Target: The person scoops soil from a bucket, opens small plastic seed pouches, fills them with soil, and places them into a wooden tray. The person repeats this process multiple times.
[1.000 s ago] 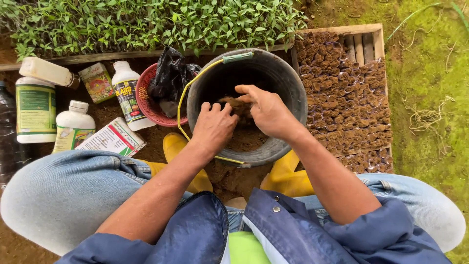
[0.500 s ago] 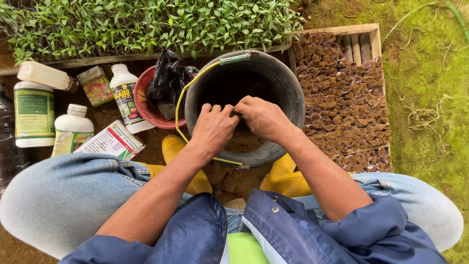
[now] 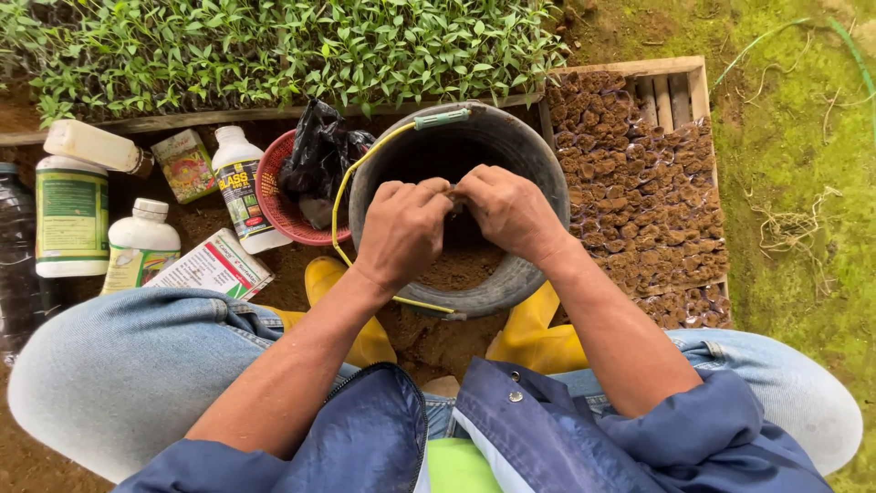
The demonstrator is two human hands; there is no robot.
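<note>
Head cam: L hand (image 3: 401, 233) & R hand (image 3: 511, 212) meet fingertip to fingertip over black bucket (image 3: 461, 210), pinching a small lump of soil (image 3: 451, 194) betw. them, prob. so crumbs fall back into bucket. Bucket sits betw. yellow boots (image 3: 534, 338), close for reach. Wooden tray of soil blocks (image 3: 648, 183) at 3 o'clock of bucket; red basket w/ black bag (image 3: 315, 160) at 9; agrochemical bottles (image 3: 242, 183) further at 9; seedlings (image 3: 274, 46) at 12. Vs 0.5 s ago: hands lifted slightly, now closer together.
</note>
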